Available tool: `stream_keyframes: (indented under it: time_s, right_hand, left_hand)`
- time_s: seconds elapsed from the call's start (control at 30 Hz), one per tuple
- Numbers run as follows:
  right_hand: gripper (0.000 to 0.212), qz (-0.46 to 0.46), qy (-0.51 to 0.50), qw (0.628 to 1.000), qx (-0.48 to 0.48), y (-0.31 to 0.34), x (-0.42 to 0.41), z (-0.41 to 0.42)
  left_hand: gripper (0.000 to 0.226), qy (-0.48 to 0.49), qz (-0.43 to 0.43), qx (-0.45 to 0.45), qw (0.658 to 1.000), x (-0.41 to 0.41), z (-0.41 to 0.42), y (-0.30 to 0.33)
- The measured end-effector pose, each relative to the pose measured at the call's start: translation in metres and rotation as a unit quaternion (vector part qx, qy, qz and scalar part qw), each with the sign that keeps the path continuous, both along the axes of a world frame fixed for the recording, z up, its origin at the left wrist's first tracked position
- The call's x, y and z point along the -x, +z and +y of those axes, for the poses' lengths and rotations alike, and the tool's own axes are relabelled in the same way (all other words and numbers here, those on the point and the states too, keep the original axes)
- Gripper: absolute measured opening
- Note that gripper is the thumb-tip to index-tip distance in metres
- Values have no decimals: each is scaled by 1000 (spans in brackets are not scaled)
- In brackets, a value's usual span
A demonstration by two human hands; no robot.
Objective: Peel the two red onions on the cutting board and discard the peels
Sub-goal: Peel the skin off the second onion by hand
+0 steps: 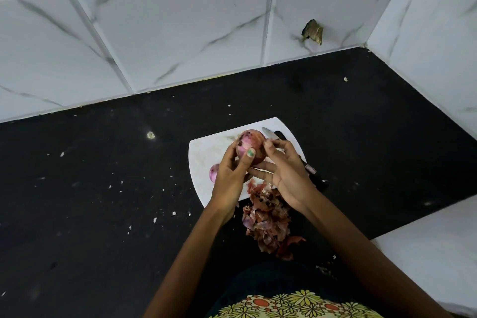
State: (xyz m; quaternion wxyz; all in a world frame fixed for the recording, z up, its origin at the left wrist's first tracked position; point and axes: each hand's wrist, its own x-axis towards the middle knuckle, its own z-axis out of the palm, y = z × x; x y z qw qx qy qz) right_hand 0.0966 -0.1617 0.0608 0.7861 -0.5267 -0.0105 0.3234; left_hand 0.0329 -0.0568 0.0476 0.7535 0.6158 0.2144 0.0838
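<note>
- While the left hand (228,175) curls its fingers and thumb round a red onion (251,146), it holds that onion up just above the white cutting board (206,152) in the middle of the frame.
- The right hand (286,175) meets the onion's right side, its thumb and bent forefinger pinching at the skin there; its other fingers stretch out below the onion.
- A second onion (214,171) lies on the board, lower left of the first, mostly hidden behind the left hand.
- A knife (268,132) lies on the board's right part, its blade tip pointing to the upper left, its dark handle running behind the right hand.
- A heap of peels (268,217) sits on the black counter (103,188) just below the board's lower edge, between the two forearms.
- Small pale scraps dot the counter at the left.
</note>
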Motion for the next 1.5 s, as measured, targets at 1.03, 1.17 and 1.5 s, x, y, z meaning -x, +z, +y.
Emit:
stream_keyframes:
  time_s: [1.03, 1.17, 1.5]
  right_hand:
    - [11, -393, 92, 879, 255, 33, -20, -8]
    - [16, -416, 98, 871, 244, 31, -17, -8]
    - [12, -458, 95, 846, 255, 30, -16, -7]
  left_hand:
    - [32, 9, -34, -202, 979, -4, 16, -2]
    - [33, 18, 0, -223, 975, -5, 17, 1]
    - [37, 23, 20, -274, 961, -4, 16, 1]
